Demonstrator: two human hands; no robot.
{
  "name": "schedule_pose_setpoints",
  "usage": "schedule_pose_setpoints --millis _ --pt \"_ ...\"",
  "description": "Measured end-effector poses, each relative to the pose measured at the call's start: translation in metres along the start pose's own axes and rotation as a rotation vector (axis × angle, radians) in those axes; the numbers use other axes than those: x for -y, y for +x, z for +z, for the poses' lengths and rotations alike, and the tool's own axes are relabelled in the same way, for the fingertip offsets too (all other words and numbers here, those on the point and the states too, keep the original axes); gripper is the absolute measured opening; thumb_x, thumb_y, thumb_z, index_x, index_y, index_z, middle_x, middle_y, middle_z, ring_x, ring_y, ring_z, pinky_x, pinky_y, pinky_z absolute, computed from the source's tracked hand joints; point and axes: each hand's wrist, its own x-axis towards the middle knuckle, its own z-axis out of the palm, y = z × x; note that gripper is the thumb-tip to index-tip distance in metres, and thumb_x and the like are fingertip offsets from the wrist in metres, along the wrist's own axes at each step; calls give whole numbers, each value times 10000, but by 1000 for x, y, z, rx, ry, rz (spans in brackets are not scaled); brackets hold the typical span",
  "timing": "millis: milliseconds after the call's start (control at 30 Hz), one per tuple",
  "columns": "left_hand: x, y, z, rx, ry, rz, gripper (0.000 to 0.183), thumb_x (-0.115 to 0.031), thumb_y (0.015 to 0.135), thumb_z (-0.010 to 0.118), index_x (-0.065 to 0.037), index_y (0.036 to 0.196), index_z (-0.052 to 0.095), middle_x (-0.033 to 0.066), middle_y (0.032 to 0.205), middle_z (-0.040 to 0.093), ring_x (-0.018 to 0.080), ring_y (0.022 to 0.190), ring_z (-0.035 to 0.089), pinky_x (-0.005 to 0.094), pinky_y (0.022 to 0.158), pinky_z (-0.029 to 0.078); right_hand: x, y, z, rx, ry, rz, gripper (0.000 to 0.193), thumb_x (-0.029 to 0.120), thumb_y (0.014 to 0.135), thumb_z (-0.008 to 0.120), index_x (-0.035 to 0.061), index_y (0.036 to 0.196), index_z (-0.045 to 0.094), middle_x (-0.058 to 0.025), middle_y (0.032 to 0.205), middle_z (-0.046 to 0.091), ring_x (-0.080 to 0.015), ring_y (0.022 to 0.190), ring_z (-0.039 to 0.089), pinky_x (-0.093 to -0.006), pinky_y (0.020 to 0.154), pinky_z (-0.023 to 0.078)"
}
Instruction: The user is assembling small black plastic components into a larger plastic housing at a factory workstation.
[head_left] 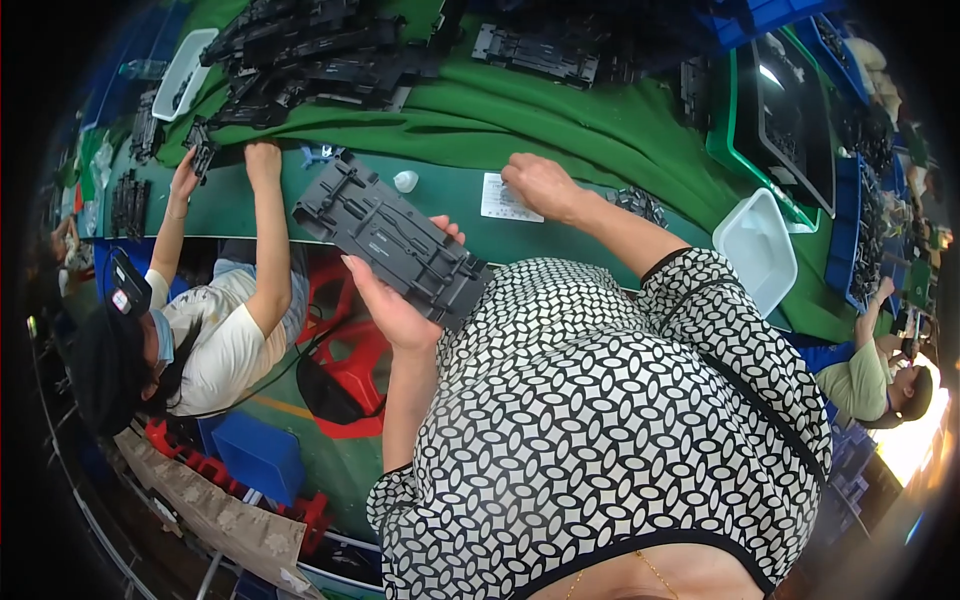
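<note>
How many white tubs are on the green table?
2. One white tub sits at the far left end of the table, beside the pile of black parts. The other white tub sits at the right, near the table's edge. More may be hidden.

Left hand (395, 300) is lying partly hidden behind the dark plastic panel (395, 240); the pile of black parts (300, 50) is blurring toward the rim, individual pieces being indistinguishable.
</note>
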Motion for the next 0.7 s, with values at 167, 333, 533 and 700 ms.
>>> schedule_pose_setpoints --millis 167,333,533,700 --pt "1 1 -1 20 -27 -12 755 -610 911 193 50 1194 426 213 1084 556 317 994 557 479 911 438 -1 -6 -2 51 -130 -157 91 76 779 506 17 802 572 -144 852 564 -300 851 576 -400 751 468" --pt "2 3 0 14 -1 -9 754 -609 911 198 52 1193 424 213 1082 557 315 988 560 475 909 440 3 -21 -2 133 -120 -153 100 83 781 508 29 814 585 -146 855 570 -303 858 580 -400 762 462" --pt "4 4 -2 73 -57 -31 749 -605 913 199 52 1193 424 211 1076 559 312 977 563 469 899 446 4 -15 -12 73 33 -14 110 84 772 517 22 824 592 -143 850 577 -302 856 584 -404 764 458" --pt "5 3 2 25 -4 -11 743 -598 917 192 51 1188 428 208 1073 561 313 969 566 462 895 449 -2 -10 0 27 -53 -76 108 86 759 521 27 815 592 -139 838 577 -296 836 585 -406 756 453"
